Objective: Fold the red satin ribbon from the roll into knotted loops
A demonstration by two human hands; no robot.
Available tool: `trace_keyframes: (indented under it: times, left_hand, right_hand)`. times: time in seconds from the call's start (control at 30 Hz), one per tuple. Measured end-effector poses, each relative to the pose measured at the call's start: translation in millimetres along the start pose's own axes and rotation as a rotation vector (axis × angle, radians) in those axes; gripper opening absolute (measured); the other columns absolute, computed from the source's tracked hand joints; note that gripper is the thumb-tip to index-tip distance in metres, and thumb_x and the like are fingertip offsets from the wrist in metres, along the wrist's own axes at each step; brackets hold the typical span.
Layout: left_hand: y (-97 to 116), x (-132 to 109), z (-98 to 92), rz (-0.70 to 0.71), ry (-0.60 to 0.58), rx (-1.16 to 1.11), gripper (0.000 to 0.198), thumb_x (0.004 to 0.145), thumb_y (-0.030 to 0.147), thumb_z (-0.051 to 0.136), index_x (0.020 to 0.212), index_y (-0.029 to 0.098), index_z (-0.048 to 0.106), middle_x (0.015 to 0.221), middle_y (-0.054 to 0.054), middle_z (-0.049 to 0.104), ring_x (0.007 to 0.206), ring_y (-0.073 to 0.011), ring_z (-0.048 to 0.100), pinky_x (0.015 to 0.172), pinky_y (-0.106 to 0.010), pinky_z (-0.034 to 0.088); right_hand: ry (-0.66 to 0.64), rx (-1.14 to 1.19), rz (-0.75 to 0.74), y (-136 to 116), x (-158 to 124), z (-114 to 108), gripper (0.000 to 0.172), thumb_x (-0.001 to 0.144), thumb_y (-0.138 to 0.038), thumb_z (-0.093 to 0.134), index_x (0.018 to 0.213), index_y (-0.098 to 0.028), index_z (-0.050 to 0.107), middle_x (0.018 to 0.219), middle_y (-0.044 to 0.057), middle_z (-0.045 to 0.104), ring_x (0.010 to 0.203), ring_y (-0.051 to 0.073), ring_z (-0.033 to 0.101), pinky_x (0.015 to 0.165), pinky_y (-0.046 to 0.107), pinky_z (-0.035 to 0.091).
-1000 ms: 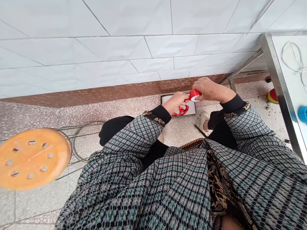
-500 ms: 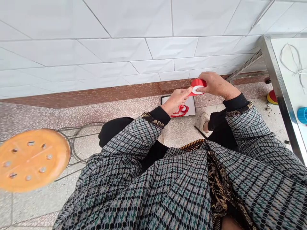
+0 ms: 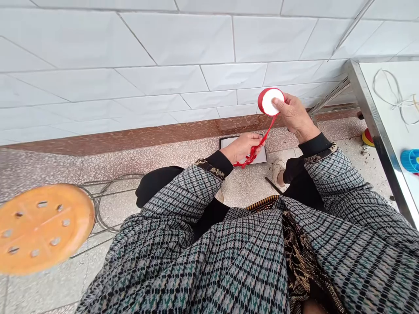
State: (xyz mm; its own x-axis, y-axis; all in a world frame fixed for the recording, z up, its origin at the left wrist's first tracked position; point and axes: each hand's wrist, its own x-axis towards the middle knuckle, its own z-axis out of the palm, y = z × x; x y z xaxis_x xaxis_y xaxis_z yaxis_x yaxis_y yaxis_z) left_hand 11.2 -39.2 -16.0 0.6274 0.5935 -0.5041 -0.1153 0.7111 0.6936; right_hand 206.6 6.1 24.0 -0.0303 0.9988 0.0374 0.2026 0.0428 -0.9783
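My right hand (image 3: 294,115) grips a red ribbon spool (image 3: 270,101) with a white round face, raised in front of the white tiled wall. A red ribbon (image 3: 262,141) runs taut from the spool down to my left hand (image 3: 244,148), which is closed on the ribbon with loops of it bunched in the palm. Both hands are held out over my knees, above a flat white tray (image 3: 229,141) with a dark rim that lies on the floor by the wall.
An orange round stool (image 3: 42,226) with a wire frame stands at the left. A steel-edged white table (image 3: 386,126) at the right carries thin white cord (image 3: 393,89) and a blue object (image 3: 413,159). A red and yellow item (image 3: 368,137) lies under it.
My right hand has lifted the spool up and away from the left hand, and a length of ribbon now stretches between them. The camera view has tilted slightly.
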Motion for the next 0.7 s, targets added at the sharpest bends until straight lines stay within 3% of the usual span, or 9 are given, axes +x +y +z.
trace_keyframes:
  times: [0.1,0.2,0.4,0.7]
  left_hand:
    - [1.1,-7.9,4.4,-0.060,-0.150,-0.047,0.030,0.101,-0.001,0.055,0.076,0.009,0.067,0.064,0.001,0.056,0.041,-0.0014,0.034,0.045,-0.016,0.026]
    - [1.3,-10.9,2.7,-0.081,-0.212,-0.035,0.027,0.099,0.000,0.060,0.075,0.009,0.067,0.064,0.001,0.055,0.042,-0.0011,0.035,0.045,-0.015,0.027]
    - [1.9,-0.2,-16.0,-0.104,-0.068,0.045,0.026,0.097,0.005,0.072,0.073,0.011,0.065,0.061,0.002,0.053,0.043,-0.0013,0.036,0.043,-0.013,0.027]
    - [-2.0,1.1,-11.0,-0.135,-0.096,0.080,0.029,0.098,0.001,0.066,0.070,0.010,0.068,0.061,-0.002,0.057,0.046,-0.0054,0.046,0.049,-0.017,0.040]
  right_hand:
    - [0.086,-0.038,-0.037,4.1,-2.3,9.0,0.083,0.070,-0.099,0.074,0.106,-0.024,0.075,0.104,0.009,0.075,0.107,0.030,0.069,0.099,0.049,0.059]
    - [0.100,-0.071,-0.073,6.0,-3.3,12.6,0.080,0.070,-0.096,0.079,0.106,-0.024,0.074,0.104,0.009,0.074,0.108,0.030,0.068,0.101,0.049,0.058]
    - [0.004,0.098,-0.001,6.2,-3.9,15.0,0.080,0.070,-0.094,0.080,0.103,-0.022,0.074,0.101,0.009,0.075,0.100,0.026,0.070,0.096,0.046,0.060]
    - [0.001,0.232,0.036,1.8,-7.8,18.9,0.081,0.067,-0.090,0.085,0.107,-0.020,0.078,0.103,0.011,0.078,0.109,0.028,0.071,0.105,0.048,0.060]
